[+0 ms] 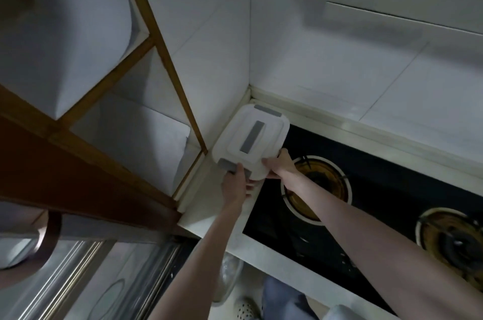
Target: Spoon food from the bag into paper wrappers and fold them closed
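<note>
Both forearms reach up from the lower edge of the view toward the corner of the bench (222,228), where a white lidded container (251,141) sits against the tiled wall (287,32). Its lid carries a grey strip down the middle and grey clips at the far and near ends. The left hand (235,183) grips the container's near end, thumb on top beside the grey clip and fingers curled under the rim. The right hand (278,165) holds the near right corner, fingers wrapped on the edge (how far they reach below is hidden).

Just right of the container lies a black gas hob (366,228) set into the bench, with one round burner (316,186) close under the right wrist and a second burner (452,238) further right.

Left of the container a wooden-framed shelf (162,52) rises along the wall. Below the bench edge, blurred, a clear plastic bag (230,275) shows beside blue trousers (285,298) and a white perforated shoe (244,309); what the bag holds cannot be told.
</note>
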Tool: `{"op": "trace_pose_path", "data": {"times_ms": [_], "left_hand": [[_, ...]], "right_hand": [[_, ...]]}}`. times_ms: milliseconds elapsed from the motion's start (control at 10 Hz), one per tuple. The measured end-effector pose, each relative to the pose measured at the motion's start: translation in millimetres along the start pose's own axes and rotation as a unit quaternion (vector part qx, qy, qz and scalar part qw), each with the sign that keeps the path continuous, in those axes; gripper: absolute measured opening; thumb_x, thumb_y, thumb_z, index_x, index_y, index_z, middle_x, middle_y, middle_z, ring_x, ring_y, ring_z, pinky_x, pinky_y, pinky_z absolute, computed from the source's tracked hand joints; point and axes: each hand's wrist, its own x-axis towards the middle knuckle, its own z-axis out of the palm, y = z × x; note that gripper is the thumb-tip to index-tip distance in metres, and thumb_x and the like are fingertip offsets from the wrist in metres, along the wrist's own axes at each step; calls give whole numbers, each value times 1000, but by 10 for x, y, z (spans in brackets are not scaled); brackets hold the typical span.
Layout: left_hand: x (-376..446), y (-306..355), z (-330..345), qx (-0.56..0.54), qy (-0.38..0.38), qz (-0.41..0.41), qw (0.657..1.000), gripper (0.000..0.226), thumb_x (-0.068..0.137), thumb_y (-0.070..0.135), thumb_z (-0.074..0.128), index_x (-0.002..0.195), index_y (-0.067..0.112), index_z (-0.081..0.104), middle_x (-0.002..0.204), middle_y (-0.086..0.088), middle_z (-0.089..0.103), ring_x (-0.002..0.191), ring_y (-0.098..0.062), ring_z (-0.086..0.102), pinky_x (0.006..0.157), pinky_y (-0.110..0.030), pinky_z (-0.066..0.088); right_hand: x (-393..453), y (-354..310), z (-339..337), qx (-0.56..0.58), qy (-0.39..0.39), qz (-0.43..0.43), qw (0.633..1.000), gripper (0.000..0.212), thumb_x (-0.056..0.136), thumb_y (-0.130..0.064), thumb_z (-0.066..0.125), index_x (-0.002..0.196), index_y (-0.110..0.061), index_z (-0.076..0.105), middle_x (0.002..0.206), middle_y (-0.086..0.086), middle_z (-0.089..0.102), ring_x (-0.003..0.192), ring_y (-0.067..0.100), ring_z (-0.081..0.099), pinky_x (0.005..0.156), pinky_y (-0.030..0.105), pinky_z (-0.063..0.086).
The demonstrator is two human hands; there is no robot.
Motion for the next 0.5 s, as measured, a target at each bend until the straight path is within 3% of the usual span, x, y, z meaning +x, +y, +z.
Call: {"op": "trace_pose_path", "data": {"times_ms": [100,200,300,400,500], "left_hand": [[193,19,17,12,-12,-29,999,41,97,54,40,89,19,60,76,-3,72,63,-19,68,47,-27,51],[333,0,7,42,-47,-66,996,48,97,57,36,89,19,64,77,2,72,67,-20,68,51,-27,52],[383,-14,-33,84,-65,-74,992,56,97,61,31,93,17,67,77,5,73,68,-20,67,54,-28,53],[360,14,-74,94,-81,-86,988,59,96,63,28,103,18,65,82,0,73,70,-21,67,56,-28,54],[230,-32,-158,91,-90,-104,986,43,98,56,33,105,22,59,85,-3,72,69,-21,65,53,-28,52]], "right_hand": [[217,-30,34,-14,-17,-7,1000,59,81,-24,69,129,-13,38,125,12,54,105,26,58,78,44,59],[335,-22,79,-45,-19,-19,999,70,82,-30,68,138,-14,31,126,10,53,110,29,57,83,47,57],[354,19,87,-64,-32,-38,997,69,85,-34,66,140,-15,29,130,11,53,114,29,56,87,49,55],[311,48,34,-33,-66,-7,997,60,90,-31,61,140,-16,31,130,13,53,108,30,61,80,44,58],[185,131,-89,-57,-43,15,997,45,93,-22,57,134,-13,39,112,13,62,83,24,68,59,27,58]]}}
